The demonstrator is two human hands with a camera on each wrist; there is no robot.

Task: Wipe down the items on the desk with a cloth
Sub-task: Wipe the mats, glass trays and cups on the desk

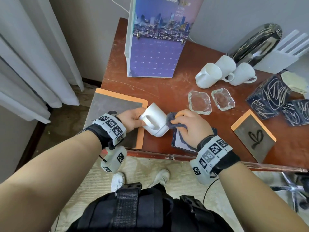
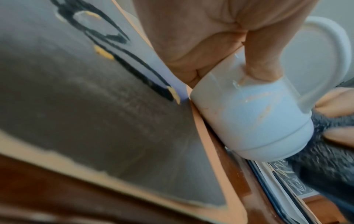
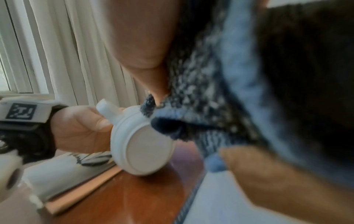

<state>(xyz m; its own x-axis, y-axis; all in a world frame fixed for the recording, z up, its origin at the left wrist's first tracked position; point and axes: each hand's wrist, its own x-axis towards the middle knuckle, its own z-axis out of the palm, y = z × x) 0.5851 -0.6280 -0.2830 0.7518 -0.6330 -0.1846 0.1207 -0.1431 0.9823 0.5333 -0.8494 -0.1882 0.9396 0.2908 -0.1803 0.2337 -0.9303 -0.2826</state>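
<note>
**Counter inventory: mug under the cloth**

We list first the brown wooden counter (image 1: 160, 91), scratched on top. At its back we find a tall calendar stand (image 1: 155, 39) with a city photo. At the left front corner lies a grey board with an orange border (image 1: 108, 104); a smaller one of the same kind (image 1: 254, 141) lies at the right front edge. Far right we count dark boxes with white scribbles (image 1: 267, 97), and behind them a shiny dark oval dish (image 1: 257, 44). Three white cups (image 1: 224, 71) lie tipped together mid-right, with two clear glass ashtrays (image 1: 210, 101) just in front of them.

Near the front edge, our left hand (image 1: 132, 119) grips the white mug (image 1: 155, 121) at its rim end, holding it on its side above the counter, base toward our right. Our right hand (image 1: 189, 126) clutches the grey-blue cloth (image 1: 175, 123) and presses it against the mug's base end.
</note>
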